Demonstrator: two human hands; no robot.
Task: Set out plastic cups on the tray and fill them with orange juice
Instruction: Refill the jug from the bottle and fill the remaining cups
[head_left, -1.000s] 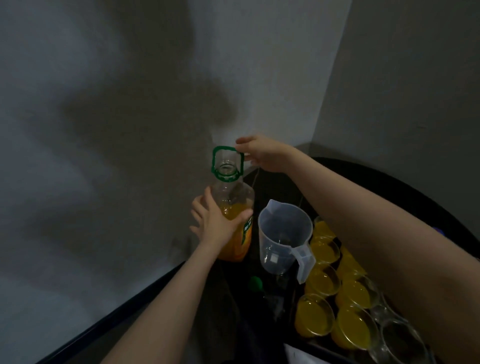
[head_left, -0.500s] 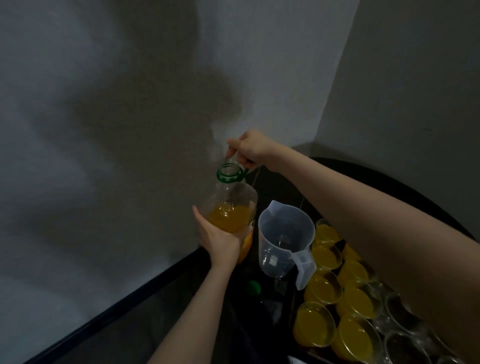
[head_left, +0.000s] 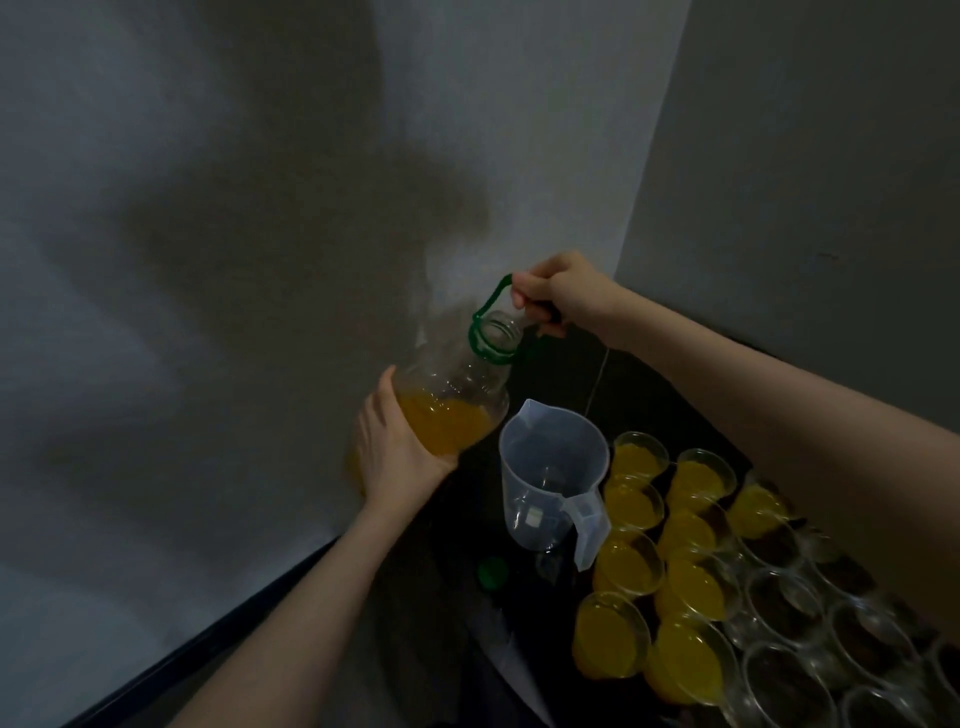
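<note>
My right hand (head_left: 563, 293) has its fingers (head_left: 524, 296) curled tight around the green carry handle (head_left: 493, 299) that loops up from the neck of the juice bottle (head_left: 457, 395). My left hand (head_left: 397, 449) cups the lower body of the bottle from below and behind, fingers wrapped against the plastic. I have the bottle lifted off the tabletop (head_left: 639, 384) and tilted, its uncapped mouth (head_left: 500, 331) angled up and toward the right; the orange juice (head_left: 441, 421) sits pooled in the lower part near my left palm.

Just beside and below the bottle stands a clear plastic measuring jug (head_left: 553, 480), upright, handle toward me, and I see no juice in it. A green bottle cap (head_left: 492, 573) lies on the dark tabletop near the jug's base, toward the near edge.

To the right of the jug the plastic cups are packed in rows, touching one another. I cannot make out the tray under them. The filled cups (head_left: 631, 566) closest to the jug hold orange juice; the empty cups (head_left: 784, 603) sit farther right, toward the near right corner, partly under my right forearm. The tabletop's far side meets a corner of 2 walls (head_left: 644, 156).
</note>
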